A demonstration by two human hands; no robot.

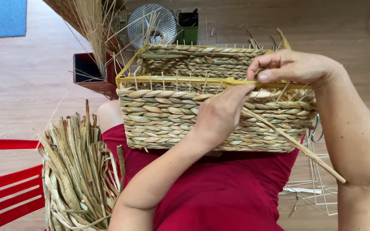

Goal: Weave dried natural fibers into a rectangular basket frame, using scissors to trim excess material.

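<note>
At the top rim of the woven basket, the right hand had its thumb and fingers pinched together on the yellow frame rail and the strand end beside it. The left hand lay against the basket's near wall just below, its fingers curled and pressed to the braided rows; whether they actually clamped the long twisted strand could not be told, since the fingertips were turned away from view. That strand ran from under the left hand's fingers down and out past the basket's right corner, ending free in the air above the floor.

The basket itself sat on the person's lap, resting on the red garment, with its opening tipped away and thin upright stakes poking up along the rail. Its near wall was braided almost to the rim; the far wall showed the same braid.

Left of the lap, a bundle of dried rush stood loosely tied, just beside a red chair. Beyond the basket were a dark red box, a sheaf of pale straw, a round metal fan grille and a green container. A bare wire frame lay on the wooden floor to the right, and a blue mat showed in the far left corner.
</note>
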